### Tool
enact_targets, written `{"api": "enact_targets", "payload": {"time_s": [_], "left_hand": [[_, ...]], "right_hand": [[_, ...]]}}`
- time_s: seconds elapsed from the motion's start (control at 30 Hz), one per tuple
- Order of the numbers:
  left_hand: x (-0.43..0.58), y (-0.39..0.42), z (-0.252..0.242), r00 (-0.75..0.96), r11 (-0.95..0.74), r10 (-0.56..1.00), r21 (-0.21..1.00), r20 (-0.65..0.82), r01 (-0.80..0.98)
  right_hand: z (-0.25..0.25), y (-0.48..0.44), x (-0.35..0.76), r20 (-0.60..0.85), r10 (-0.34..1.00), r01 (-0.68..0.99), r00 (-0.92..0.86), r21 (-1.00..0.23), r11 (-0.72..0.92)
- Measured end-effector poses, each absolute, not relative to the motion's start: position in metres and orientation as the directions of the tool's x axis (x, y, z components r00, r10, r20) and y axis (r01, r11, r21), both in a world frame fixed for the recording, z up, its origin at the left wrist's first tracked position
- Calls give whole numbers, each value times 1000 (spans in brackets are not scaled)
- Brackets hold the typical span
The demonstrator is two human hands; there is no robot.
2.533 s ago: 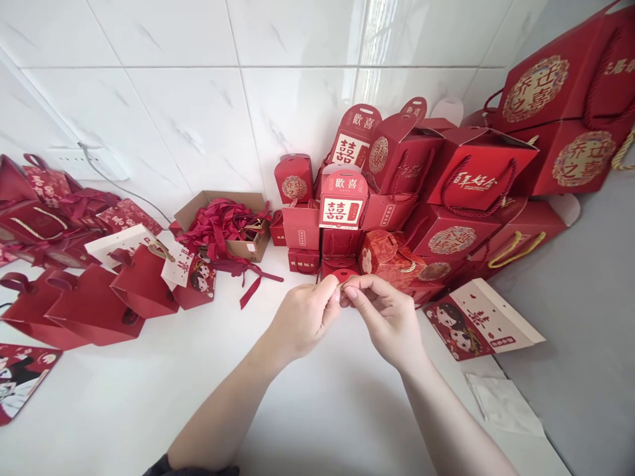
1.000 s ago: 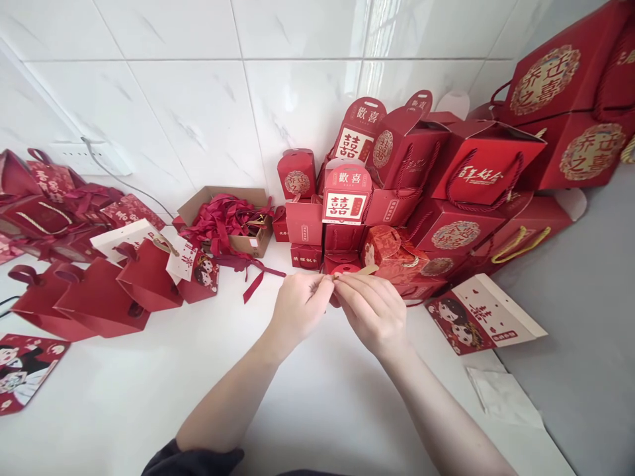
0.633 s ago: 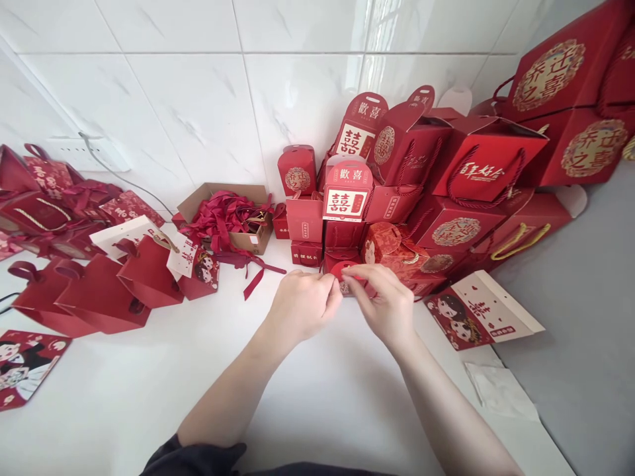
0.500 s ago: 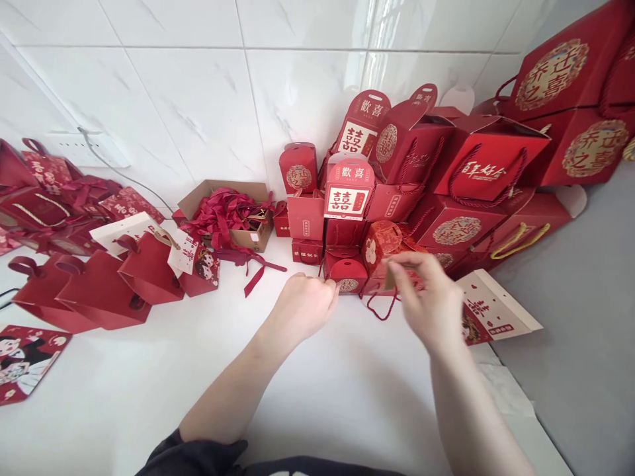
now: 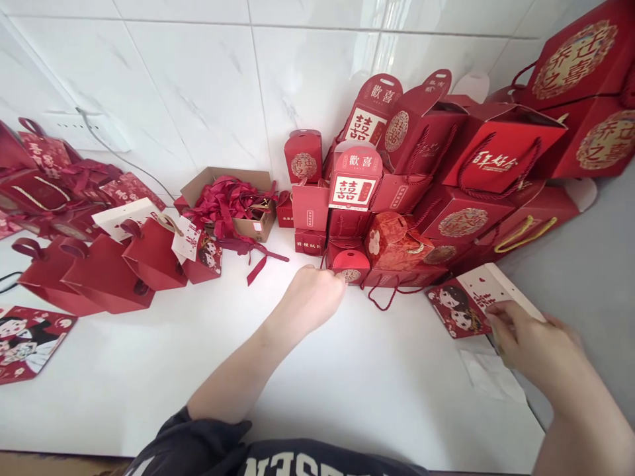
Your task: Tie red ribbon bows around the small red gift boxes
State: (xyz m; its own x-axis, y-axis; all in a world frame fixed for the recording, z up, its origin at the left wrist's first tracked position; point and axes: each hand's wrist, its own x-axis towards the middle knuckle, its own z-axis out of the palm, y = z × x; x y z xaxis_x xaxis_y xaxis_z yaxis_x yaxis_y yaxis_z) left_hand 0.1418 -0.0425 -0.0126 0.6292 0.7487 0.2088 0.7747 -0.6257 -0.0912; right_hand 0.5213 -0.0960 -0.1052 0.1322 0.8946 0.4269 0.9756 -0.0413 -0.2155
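My left hand [image 5: 320, 301] is closed, knuckles up, in front of a small red gift box [image 5: 350, 261] with a rounded flap. The fingertips are at its front corner, and whatever they grip is hidden. My right hand [image 5: 538, 340], at the right, has its fingers bent and pinched together. It overlaps a red and cream box [image 5: 454, 307] with cartoon faces; I cannot tell if it touches it. An orange-red patterned box [image 5: 397, 244] with a twisted cord stands beside the small box, on top of a flat red box with a dark red cord handle [image 5: 384, 301].
Stacked red gift boxes [image 5: 461, 221] line the tiled wall. A cardboard box of red ribbons [image 5: 265, 225] stands left of them. Red pouch-shaped boxes [image 5: 112, 281] and a cartoon-printed box [image 5: 30, 344] are at the left. A white paper [image 5: 491, 377] lies by the table's right edge.
My right hand has moved right, away from the orange-red patterned box, to the red and cream box. The small brown piece in its fingers no longer shows clearly. My left hand has stayed by the small box.
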Motion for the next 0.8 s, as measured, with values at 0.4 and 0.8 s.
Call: {"api": "enact_targets", "payload": {"time_s": [0.4,0.8], "left_hand": [[142,-43,-6,620,-617,773,-64,136,784],[138,-50,7,660,-646,750,254,39,720]], "right_hand": [[-68,-89,494,362,927,991,92,-123,-51],[-10,-124,441,285,938,918,198,-390,-75]]}}
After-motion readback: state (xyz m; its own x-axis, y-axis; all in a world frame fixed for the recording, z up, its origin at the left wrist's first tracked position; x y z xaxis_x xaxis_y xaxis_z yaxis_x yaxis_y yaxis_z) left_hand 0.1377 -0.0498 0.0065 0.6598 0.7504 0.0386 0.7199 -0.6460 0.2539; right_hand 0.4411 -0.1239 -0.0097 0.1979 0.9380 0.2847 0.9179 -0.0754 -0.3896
